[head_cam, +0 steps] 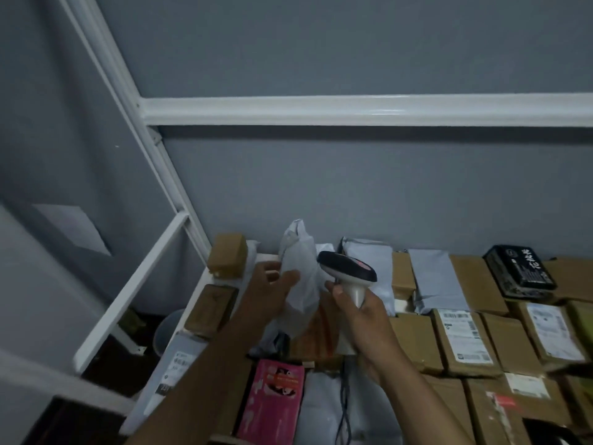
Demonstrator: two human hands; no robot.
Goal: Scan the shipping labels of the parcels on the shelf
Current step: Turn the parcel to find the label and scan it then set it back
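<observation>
I see my left hand (272,284) pinching a white poly mailer (300,271) upright above the shelf (192,303); right hand (362,316) grips the scanner (348,271); the mailer looks soft, light, slippery; best held mid-body.

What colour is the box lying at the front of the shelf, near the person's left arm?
Bright pink box with a printed picture, seen in the head view.

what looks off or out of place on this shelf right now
Mostly the white poly bag: the left hand holds it upright and crumpled while the other parcels lie flat. The right hand grips the scanner beside it. No label shows on the bag's visible side.
</observation>
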